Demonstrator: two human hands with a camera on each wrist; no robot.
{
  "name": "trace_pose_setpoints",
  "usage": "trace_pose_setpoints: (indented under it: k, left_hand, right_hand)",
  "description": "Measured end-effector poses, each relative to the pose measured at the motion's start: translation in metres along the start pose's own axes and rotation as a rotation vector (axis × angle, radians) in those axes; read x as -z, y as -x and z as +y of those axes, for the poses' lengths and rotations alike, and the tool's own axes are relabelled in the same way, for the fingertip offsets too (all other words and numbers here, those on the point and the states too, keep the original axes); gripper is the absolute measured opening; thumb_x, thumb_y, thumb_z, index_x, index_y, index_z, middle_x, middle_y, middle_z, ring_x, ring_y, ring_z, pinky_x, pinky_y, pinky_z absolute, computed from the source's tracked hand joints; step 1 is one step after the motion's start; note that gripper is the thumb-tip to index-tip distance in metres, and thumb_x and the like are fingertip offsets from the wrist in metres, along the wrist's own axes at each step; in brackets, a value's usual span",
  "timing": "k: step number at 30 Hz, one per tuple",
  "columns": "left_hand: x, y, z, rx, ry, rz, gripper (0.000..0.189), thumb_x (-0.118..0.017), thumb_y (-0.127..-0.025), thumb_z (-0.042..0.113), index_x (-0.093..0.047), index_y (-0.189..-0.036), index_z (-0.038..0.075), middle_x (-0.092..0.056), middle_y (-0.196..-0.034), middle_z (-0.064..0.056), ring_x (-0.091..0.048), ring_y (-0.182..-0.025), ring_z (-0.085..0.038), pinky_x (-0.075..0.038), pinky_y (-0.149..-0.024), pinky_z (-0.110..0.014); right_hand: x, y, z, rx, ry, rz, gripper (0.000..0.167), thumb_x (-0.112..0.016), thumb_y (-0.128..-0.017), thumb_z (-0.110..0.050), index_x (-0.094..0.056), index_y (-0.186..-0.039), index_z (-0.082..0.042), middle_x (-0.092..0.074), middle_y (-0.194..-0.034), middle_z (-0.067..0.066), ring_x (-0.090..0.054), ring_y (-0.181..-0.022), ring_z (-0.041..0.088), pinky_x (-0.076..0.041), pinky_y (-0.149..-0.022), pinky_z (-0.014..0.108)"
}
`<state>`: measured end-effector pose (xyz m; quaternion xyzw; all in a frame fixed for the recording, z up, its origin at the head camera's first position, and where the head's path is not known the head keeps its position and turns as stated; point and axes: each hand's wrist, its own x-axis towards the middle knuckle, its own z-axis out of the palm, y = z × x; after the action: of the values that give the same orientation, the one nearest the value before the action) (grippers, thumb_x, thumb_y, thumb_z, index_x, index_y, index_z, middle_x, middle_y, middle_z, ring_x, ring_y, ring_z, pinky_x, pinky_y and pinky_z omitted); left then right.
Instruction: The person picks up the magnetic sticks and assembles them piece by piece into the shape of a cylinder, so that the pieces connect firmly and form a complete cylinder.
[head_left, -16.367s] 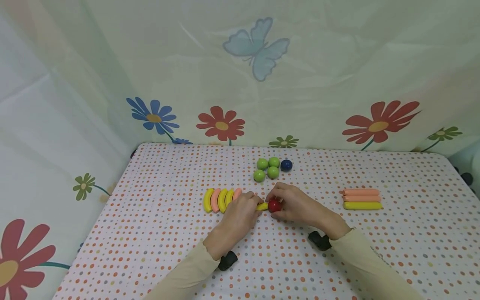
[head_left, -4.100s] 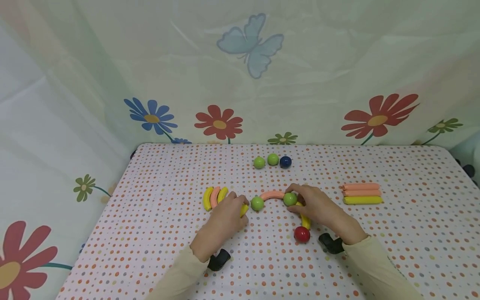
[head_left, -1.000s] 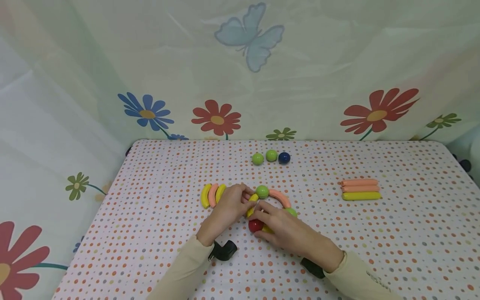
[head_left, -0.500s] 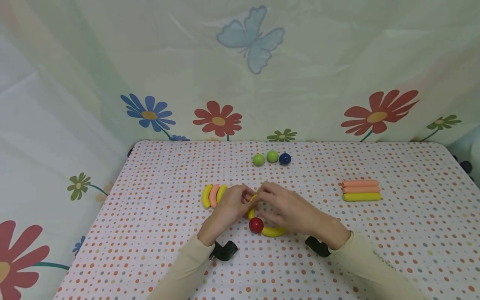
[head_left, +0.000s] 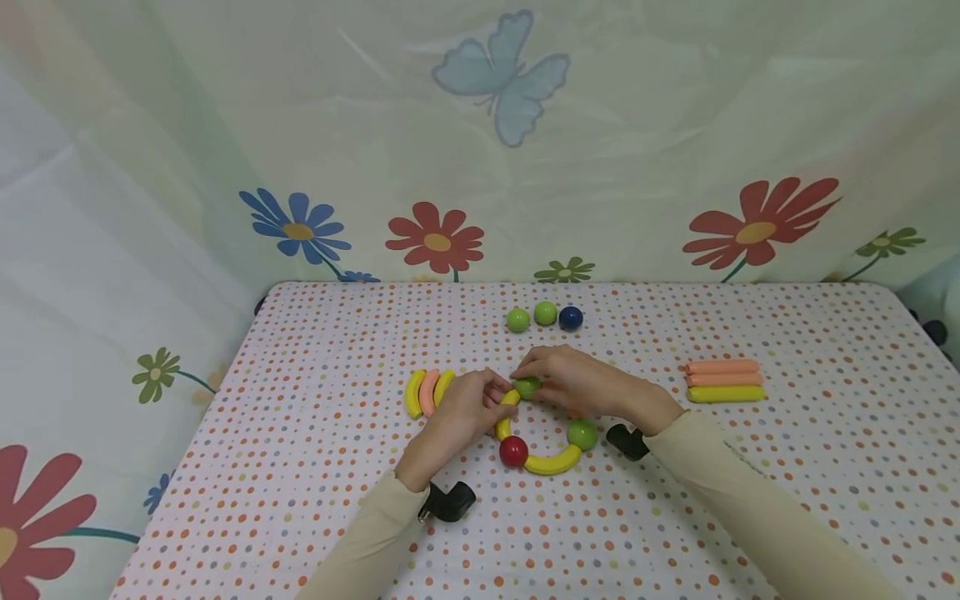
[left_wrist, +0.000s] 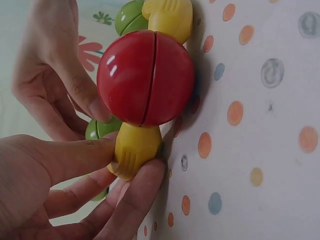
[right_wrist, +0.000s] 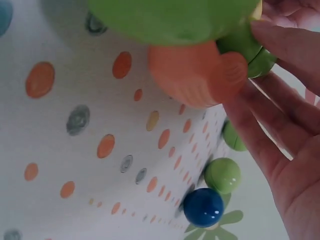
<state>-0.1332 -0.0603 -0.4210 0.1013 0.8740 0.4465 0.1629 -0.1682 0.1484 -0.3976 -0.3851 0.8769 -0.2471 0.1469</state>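
Note:
A ring of curved sticks and balls lies on the table in the head view. My left hand (head_left: 461, 414) pinches a yellow curved stick (head_left: 509, 402) on the ring's left side, its lower end against a red ball (head_left: 513, 451). At the top, my right hand (head_left: 588, 385) grips a green ball (head_left: 527, 388) that meets this stick's upper end. A second yellow curved stick (head_left: 553, 463) runs from the red ball to another green ball (head_left: 582, 434). The salmon curved stick (right_wrist: 185, 72), mostly hidden by my right hand in the head view, shows in the right wrist view.
Left of my left hand lie yellow curved sticks (head_left: 415, 394) and a salmon one (head_left: 429, 393). Two green balls (head_left: 545, 313) and a dark blue ball (head_left: 571, 317) sit toward the back. Straight salmon sticks (head_left: 722, 367) and a yellow one (head_left: 725, 394) lie at right.
The earlier open chain has become a ring, with the left yellow stick now against the red ball. Within the last second my right hand moved from the red ball up to the top green ball.

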Motion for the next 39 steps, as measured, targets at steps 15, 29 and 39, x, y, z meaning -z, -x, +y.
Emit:
trace_pose_setpoints:
  k: [15, 29, 39]
  left_hand:
    - [0.001, -0.001, -0.001, 0.005, 0.018, 0.002, 0.025, -0.082, -0.091, 0.005, -0.072, -0.112, -0.001, -0.063, -0.091, -0.004, -0.058, -0.072, -0.010, -0.051, -0.057, -0.019]
    - [-0.001, -0.001, -0.001, 0.033, 0.079, -0.003, 0.025, -0.081, -0.091, 0.003, -0.071, -0.114, -0.002, -0.061, -0.089, -0.003, -0.057, -0.068, -0.009, -0.055, -0.055, -0.021]
    - [-0.003, 0.000, -0.001, 0.044, 0.068, 0.015, 0.024, -0.082, -0.091, 0.004, -0.073, -0.113, 0.000, -0.060, -0.088, -0.002, -0.056, -0.068, -0.010, -0.054, -0.054, -0.021]
  right_hand:
    - [-0.010, 0.000, 0.001, -0.007, -0.018, 0.162, 0.029, -0.085, -0.085, -0.001, -0.078, -0.113, 0.000, -0.072, -0.107, 0.006, -0.065, -0.092, 0.013, -0.059, -0.078, 0.029]
    - [-0.007, 0.025, -0.003, 0.020, 0.023, 0.266, 0.025, -0.078, -0.094, -0.005, -0.074, -0.118, -0.009, -0.065, -0.114, 0.003, -0.062, -0.095, 0.016, -0.057, -0.079, 0.033]
    - [0.001, 0.076, -0.010, 0.113, 0.079, 0.168, 0.029, -0.082, -0.085, 0.000, -0.073, -0.102, -0.023, -0.061, -0.111, -0.009, -0.060, -0.099, 0.012, -0.058, -0.082, 0.034]
